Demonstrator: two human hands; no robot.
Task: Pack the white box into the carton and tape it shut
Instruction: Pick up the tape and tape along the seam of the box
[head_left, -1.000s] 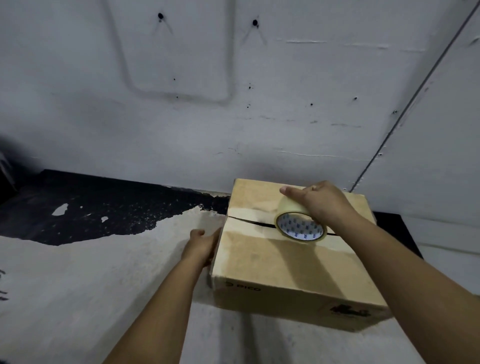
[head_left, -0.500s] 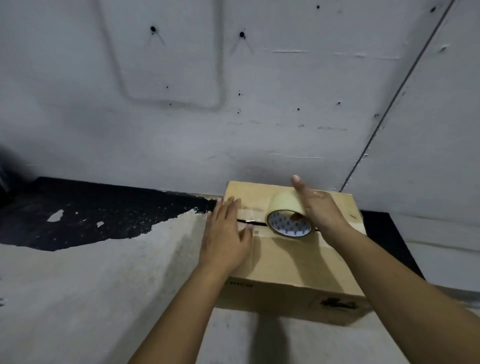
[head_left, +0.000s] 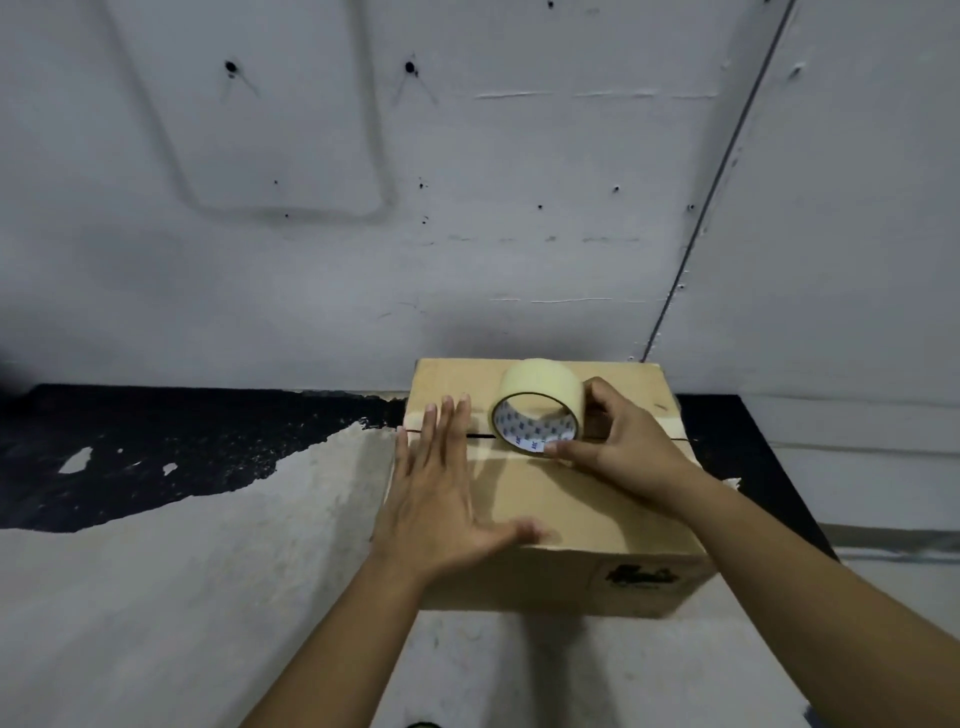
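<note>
1. Head view, the carton (head_left: 566, 499): it sits on a worn, paint-flaked surface (head_left: 208, 597) close to a grey wall (head_left: 467, 208). Both top flaps are folded down and meet along a dark seam (head_left: 480, 436) that runs left to right across the lid
2. Head view, the white box: it cannot be seen. With the flaps closed, my reading is that it already lies inside the carton, though nothing here confirms it
3. Head view, the left hand (head_left: 441, 493): it lies flat on the left part of the lid, fingers straight and spread, grasping nothing, the fingertips reaching across the seam. It appears to press the flaps down
4. Head view, the right hand (head_left: 623, 447): its fingers are curled around a tape roll (head_left: 537, 410), thumb at the near rim and the others behind. The roll stands on edge over the seam, near the middle of the lid
5. Head view, progress: packing and closing look done. Whether any strip is already stuck to the left of the roll I cannot tell; the seam shows dark on both sides of it. Judging by this, most of the taping, plus cutting the strip, is left
</note>
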